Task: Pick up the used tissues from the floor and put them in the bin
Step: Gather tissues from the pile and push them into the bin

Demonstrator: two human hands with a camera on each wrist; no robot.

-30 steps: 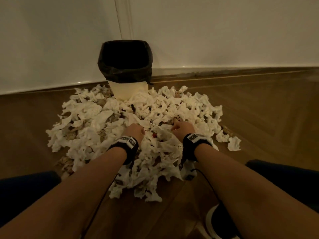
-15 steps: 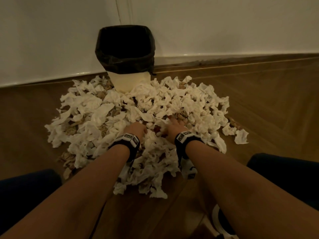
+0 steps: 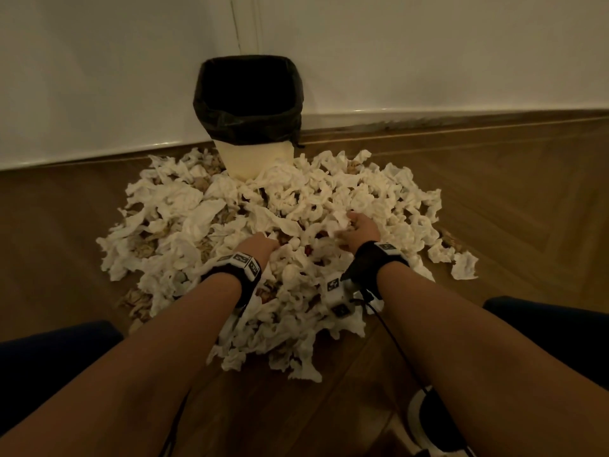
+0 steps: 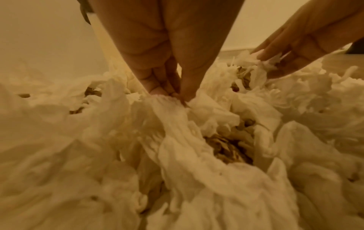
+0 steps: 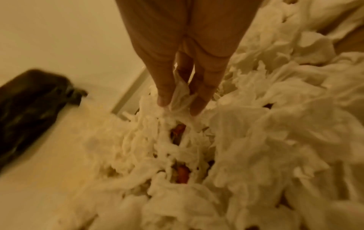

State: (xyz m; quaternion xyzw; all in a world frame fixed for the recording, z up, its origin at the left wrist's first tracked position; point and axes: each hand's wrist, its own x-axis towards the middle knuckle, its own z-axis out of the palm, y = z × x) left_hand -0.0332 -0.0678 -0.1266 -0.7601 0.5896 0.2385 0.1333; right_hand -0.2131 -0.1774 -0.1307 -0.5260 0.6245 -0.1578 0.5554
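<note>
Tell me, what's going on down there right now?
Left hand pinches a tissue in the tissue pile. Right hand pinches another. Bin upright behind the pile, nothing blocking its mouth.

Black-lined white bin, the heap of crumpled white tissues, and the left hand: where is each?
black-lined white bin point(image 3: 253, 156), head view, its bare white front wall.
heap of crumpled white tissues point(image 3: 184, 206), head view, its left part.
left hand point(image 4: 157, 51), left wrist view, its palm.

Crumpled paper tissues point(image 3: 280, 206); glossy plastic liner point(image 3: 247, 127); smooth wood floor point(image 3: 494, 192).
</note>
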